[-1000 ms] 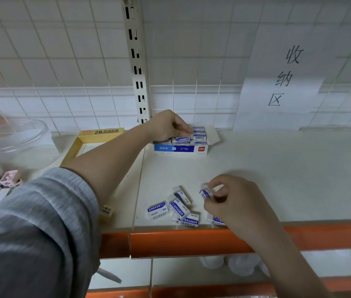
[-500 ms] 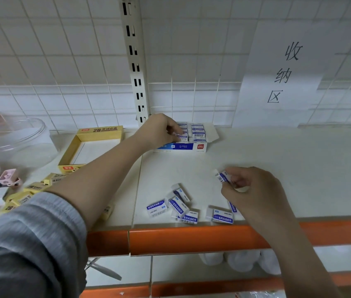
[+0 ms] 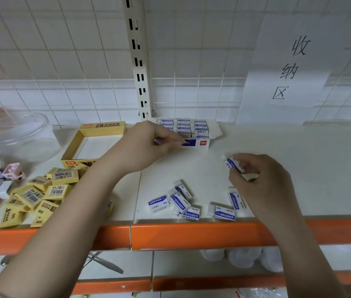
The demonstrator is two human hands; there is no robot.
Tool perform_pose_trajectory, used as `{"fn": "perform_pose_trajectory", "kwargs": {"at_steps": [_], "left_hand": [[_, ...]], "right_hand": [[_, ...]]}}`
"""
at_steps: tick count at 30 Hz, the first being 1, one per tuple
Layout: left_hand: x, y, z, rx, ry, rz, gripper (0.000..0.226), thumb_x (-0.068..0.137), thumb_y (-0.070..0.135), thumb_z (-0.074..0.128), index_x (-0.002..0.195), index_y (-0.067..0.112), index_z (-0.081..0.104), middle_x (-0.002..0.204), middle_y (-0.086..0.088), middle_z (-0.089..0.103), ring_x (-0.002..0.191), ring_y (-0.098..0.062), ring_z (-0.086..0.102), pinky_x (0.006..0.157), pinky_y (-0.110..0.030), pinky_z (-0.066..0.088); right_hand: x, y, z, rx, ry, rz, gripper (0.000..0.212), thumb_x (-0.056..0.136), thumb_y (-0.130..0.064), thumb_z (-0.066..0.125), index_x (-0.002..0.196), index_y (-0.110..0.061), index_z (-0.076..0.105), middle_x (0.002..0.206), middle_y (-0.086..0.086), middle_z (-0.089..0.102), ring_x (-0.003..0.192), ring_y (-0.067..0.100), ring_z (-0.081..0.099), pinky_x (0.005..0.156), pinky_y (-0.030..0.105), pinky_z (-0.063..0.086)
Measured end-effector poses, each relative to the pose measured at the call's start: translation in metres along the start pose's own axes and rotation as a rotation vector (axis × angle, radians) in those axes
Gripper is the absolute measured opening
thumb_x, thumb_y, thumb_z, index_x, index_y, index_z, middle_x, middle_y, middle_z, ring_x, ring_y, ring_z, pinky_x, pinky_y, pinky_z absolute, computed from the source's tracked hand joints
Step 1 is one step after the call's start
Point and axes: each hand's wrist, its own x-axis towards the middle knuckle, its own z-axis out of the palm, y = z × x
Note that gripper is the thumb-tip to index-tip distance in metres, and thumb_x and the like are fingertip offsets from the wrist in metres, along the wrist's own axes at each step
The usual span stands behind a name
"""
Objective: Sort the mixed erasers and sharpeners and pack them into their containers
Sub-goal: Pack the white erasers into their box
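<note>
A white shelf [image 3: 277, 168] with an orange front edge [image 3: 191, 233] carries the things. Toward the back edge, just beside the slotted upright [image 3: 140, 72], a blue-and-white eraser box [image 3: 200, 134] is seen open, with rows of blue-labelled erasers packed inside. The left hand [image 3: 148, 145] is held at the front left of this box, its fingers curled; something small and blue is glimpsed between fingertips and thumb, but whether an eraser is pinched there cannot be told.

The right hand [image 3: 258, 179] is raised over the middle of the shelf, and a blue-and-white eraser [image 3: 232, 163] is pinched at its fingertips, tilted. Below it, near the front edge, loose blue-and-white erasers [image 3: 181, 203] are scattered, some touching or overlapping; two more [image 3: 224, 212] lie just beside the right wrist.

To the left, an open yellow box [image 3: 97, 130] is seen, its floor bare. In front of it, toward the front left edge, a heap of yellow-wrapped erasers [image 3: 47, 192] is piled. At the far left edge, pastel sharpeners [image 3: 11, 171] in pink, blue and white are gathered, with a clear plastic tub [image 3: 19, 134] behind them. A paper sign [image 3: 293, 67] with handwritten characters is fixed to the wire grid at the back right.
</note>
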Motion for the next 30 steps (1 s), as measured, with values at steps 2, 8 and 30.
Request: {"fn": "perform_pose_trajectory", "kwargs": {"at_steps": [2, 8, 30], "left_hand": [[-0.016, 0.006, -0.001, 0.005, -0.088, 0.039, 0.014, 0.085, 0.025, 0.065, 0.094, 0.035, 0.07, 0.092, 0.025, 0.066, 0.087, 0.008, 0.06, 0.077, -0.008, 0.045], [-0.04, 0.004, 0.006, 0.103, -0.293, 0.038, 0.032, 0.077, 0.029, 0.072, 0.108, 0.029, 0.069, 0.107, 0.019, 0.065, 0.1, 0.008, 0.055, 0.086, -0.005, 0.038], [-0.061, 0.003, 0.017, 0.085, -0.017, -0.022, 0.024, 0.074, 0.03, 0.075, 0.098, 0.031, 0.073, 0.095, 0.021, 0.062, 0.094, 0.005, 0.055, 0.08, -0.008, 0.041]], "right_hand": [[0.001, 0.001, 0.002, 0.004, 0.009, -0.008, 0.02, 0.083, -0.016, 0.062, 0.102, -0.02, 0.068, 0.09, -0.008, 0.057, 0.076, -0.005, 0.05, 0.066, -0.003, 0.033], [0.002, -0.002, 0.007, 0.012, 0.017, -0.033, 0.018, 0.084, -0.015, 0.061, 0.1, -0.02, 0.069, 0.09, -0.003, 0.063, 0.08, 0.008, 0.055, 0.065, 0.001, 0.034], [0.094, -0.012, 0.016, -0.086, -0.031, -0.205, 0.025, 0.086, -0.012, 0.066, 0.107, 0.001, 0.068, 0.11, 0.016, 0.066, 0.094, 0.027, 0.065, 0.065, 0.003, 0.04]]}}
